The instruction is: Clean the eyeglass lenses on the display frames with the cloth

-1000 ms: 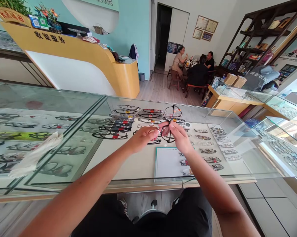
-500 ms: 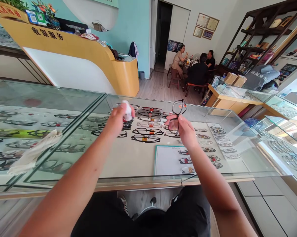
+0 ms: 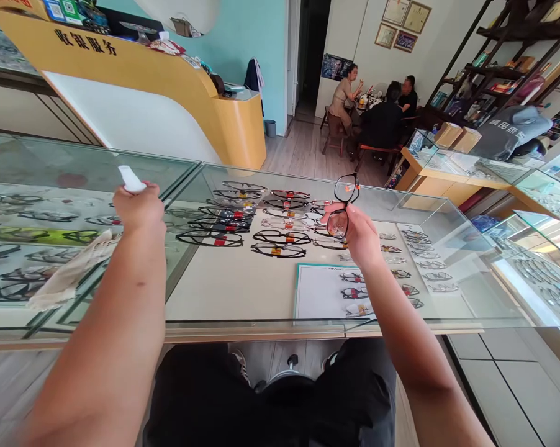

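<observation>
A small white bottle (image 3: 131, 180) is gripped in my left hand (image 3: 139, 208), its top sticking out above the fingers, over the left part of the glass display case. My right hand (image 3: 361, 233) holds a pair of dark-framed glasses (image 3: 346, 189) upright above the case; the fingers pinch it around the middle and cover part of the lower lens. Rows of glasses (image 3: 280, 237) with red and orange tags lie beneath the glass between my hands. A beige cloth (image 3: 72, 273) rests on the case near my left forearm.
The glass case (image 3: 233, 310) spans the front, with a white board (image 3: 320, 292) inside it. A yellow counter (image 3: 240, 127) stands behind. Several people sit around a table at the back right. More display cases (image 3: 447, 167) stand to the right.
My left hand has moved left with the white bottle, away from the middle rows of glasses. My right hand still holds the glasses. The view has tilted slightly downward.
</observation>
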Tool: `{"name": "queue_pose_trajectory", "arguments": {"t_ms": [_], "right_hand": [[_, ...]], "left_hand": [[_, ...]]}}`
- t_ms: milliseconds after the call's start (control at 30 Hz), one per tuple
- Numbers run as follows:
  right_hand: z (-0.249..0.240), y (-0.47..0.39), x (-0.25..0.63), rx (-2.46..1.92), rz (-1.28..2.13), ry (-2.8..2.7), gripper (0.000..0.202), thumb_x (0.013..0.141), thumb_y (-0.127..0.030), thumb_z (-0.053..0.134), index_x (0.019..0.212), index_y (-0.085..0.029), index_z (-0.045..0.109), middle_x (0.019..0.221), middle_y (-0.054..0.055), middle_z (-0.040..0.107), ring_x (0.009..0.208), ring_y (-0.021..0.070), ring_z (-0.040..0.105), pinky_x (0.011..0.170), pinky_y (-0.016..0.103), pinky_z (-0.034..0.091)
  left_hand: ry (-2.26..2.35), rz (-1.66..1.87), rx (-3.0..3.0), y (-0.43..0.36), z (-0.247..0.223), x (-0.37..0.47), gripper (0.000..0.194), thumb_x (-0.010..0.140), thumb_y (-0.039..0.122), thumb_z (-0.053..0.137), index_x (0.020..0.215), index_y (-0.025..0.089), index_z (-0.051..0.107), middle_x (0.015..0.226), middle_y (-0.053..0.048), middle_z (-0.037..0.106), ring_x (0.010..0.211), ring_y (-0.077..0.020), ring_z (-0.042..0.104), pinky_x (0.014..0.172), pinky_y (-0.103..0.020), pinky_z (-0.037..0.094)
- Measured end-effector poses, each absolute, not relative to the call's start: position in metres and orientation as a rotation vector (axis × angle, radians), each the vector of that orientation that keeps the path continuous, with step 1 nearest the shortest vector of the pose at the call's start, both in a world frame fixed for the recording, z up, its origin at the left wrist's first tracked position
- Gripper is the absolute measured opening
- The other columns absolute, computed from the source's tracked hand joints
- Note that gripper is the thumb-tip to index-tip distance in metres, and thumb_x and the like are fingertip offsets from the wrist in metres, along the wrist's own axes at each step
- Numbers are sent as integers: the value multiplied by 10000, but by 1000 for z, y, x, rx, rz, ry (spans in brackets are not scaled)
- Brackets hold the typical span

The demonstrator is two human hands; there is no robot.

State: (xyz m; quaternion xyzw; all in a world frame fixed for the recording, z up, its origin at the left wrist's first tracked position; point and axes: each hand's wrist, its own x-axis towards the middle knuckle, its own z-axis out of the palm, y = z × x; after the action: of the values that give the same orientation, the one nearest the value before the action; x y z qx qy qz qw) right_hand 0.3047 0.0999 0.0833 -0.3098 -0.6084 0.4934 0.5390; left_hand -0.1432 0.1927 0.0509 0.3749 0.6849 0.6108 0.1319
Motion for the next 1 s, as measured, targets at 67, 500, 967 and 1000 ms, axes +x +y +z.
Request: {"name": "queue_pose_trajectory", "arguments": {"t_ms": [67,500,967,1000], "right_hand": [[83,100,305,-714,1175,-1451,465,1052,-654,565,1094,-266,818,986,75,811,811,251,662,830,428,568],[85,97,302,-789,1189,-1471,524,1043,-703,526,1090,-271,820,1014,92,813,888,279,684,872,455,606],[82,100,303,-726,1216,-1417,454,1022,-653,597,1065,-260,820,955,86,778,810,265,642,815,438,545],[82,100,304,-724,1214,-1411,458,1018,-655,603,1067,-256,822,948,87,773,801,264,639,811,440,544]], "left_hand": [[2064,1788,896,194,46,-145,347,908,-37,562,794,231,374,704,98,372,686,-111,342,669,-268,289],[2060,1642,694,190,34,-137,231,851,25,711,853,157,522,736,87,538,781,-117,488,728,-294,375],[2080,1662,863,160,55,-142,404,861,139,706,1007,245,345,934,57,436,901,-124,459,837,-311,392],[2120,1656,941,150,58,-148,382,860,137,721,1039,223,395,972,44,450,926,-127,454,876,-307,394]]}}
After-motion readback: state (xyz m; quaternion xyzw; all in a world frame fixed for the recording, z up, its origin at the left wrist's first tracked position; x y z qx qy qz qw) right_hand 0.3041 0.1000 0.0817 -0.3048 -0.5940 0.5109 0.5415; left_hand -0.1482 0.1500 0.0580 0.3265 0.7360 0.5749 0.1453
